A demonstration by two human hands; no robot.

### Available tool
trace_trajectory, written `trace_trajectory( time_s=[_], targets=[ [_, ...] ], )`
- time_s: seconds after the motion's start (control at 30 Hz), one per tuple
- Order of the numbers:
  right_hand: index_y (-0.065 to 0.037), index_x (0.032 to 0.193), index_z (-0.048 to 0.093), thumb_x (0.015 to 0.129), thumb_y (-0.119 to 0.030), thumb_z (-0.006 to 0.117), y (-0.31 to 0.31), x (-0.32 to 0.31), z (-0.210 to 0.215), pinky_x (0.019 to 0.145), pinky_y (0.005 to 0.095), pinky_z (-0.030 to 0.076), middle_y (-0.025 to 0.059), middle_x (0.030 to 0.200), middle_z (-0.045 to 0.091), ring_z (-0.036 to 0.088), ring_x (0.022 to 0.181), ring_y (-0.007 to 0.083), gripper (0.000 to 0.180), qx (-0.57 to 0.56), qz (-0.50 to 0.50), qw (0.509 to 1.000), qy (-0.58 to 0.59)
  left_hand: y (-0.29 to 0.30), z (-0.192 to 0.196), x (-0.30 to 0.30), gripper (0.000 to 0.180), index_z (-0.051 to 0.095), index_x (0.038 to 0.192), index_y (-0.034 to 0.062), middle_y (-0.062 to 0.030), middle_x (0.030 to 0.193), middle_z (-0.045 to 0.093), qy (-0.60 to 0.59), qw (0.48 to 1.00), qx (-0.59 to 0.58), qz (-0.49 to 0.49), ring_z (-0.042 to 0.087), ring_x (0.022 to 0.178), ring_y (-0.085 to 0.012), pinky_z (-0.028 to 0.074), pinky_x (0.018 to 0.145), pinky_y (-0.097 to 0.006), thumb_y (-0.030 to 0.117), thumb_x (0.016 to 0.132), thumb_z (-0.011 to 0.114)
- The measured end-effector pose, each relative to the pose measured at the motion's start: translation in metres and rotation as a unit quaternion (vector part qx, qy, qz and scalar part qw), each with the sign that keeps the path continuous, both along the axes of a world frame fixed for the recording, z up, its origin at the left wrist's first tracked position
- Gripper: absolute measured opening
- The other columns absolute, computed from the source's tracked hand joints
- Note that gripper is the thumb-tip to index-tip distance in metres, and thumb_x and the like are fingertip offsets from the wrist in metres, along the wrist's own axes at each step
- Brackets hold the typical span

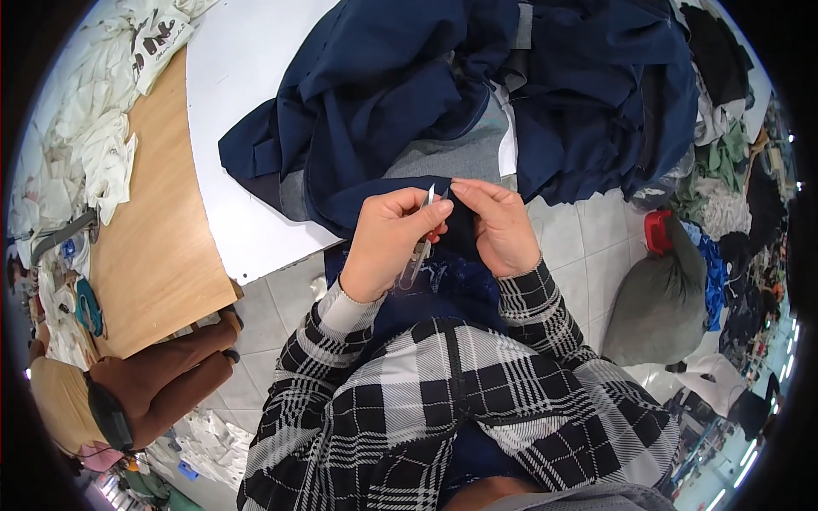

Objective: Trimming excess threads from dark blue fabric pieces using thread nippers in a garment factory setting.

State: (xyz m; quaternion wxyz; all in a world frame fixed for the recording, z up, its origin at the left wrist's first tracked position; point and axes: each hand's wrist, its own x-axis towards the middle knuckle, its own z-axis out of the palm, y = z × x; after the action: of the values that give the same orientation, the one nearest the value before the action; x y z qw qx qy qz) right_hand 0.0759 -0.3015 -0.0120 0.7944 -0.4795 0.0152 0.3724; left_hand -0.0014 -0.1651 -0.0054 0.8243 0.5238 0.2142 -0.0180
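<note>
My left hand (388, 243) is closed round a small pair of thread snips (417, 264), whose pale pointed blades stick up between thumb and fingers. Beside it, my right hand (504, 226) pinches the edge of a navy garment (366, 111) between thumb and forefinger. The snips' tips lie close to that pinched edge; whether a thread is between them is too small to tell. The garment lies heaped over the table with its grey inner side partly showing, and some of it hangs toward my lap.
A white tabletop (247, 213) lies under the garment, with a wooden table (145, 247) to its left bearing white cloth pieces (102, 162). A person in brown trousers (170, 366) is at the lower left. On the right stand a grey-green stuffed sack (656, 307) and a red object (657, 232).
</note>
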Motion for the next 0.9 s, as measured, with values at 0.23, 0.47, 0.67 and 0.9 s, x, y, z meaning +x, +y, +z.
trace_trajectory(
  time_s=[0.23,0.47,0.67,0.9],
  targets=[
    [0.007,0.101,0.062,0.087,-0.007,0.057,-0.0012,-0.0007,0.0009,0.073,0.0218,0.049,0.011,0.093,0.065,0.061,0.08,0.0125,0.02,-0.004,0.0,1.0,0.0,-0.0011,0.0031,0.0042,0.015,0.064,0.082,-0.0011,-0.0033,0.067,0.06,0.028,1.0,-0.001,-0.001,0.055,0.058,-0.0068,0.044,0.053,-0.019,0.014,0.084,0.064],
    [0.007,0.101,0.062,0.087,-0.008,0.057,-0.0004,-0.0015,0.0016,0.071,0.0212,0.049,0.0104,0.091,0.065,0.061,0.077,0.0116,0.02,-0.003,-0.001,1.0,-0.012,-0.0019,0.0028,0.0053,0.016,0.064,0.082,-0.0004,-0.0032,0.065,0.06,0.037,0.999,0.007,0.003,0.053,0.054,-0.0058,0.042,0.047,-0.017,0.016,0.084,0.065],
    [0.007,0.1,0.063,0.087,-0.008,0.058,0.0001,-0.0016,0.002,0.071,0.0209,0.049,0.01,0.091,0.065,0.061,0.078,0.0111,0.02,-0.004,0.001,1.0,-0.016,-0.0007,0.0034,0.0059,0.017,0.064,0.081,-0.0005,-0.0037,0.064,0.06,0.042,0.999,0.008,-0.002,0.052,0.051,-0.0056,0.041,0.046,-0.017,0.016,0.084,0.065],
    [0.007,0.102,0.061,0.087,-0.008,0.058,-0.0002,-0.0011,-0.0006,0.072,0.0213,0.048,0.01,0.092,0.065,0.061,0.079,0.0119,0.021,-0.007,-0.008,1.0,0.003,-0.0011,0.0008,0.0043,0.017,0.064,0.083,0.0,-0.0039,0.064,0.059,0.03,1.0,0.002,0.003,0.053,0.051,-0.0062,0.041,0.045,-0.017,0.017,0.085,0.064]
  ],
)
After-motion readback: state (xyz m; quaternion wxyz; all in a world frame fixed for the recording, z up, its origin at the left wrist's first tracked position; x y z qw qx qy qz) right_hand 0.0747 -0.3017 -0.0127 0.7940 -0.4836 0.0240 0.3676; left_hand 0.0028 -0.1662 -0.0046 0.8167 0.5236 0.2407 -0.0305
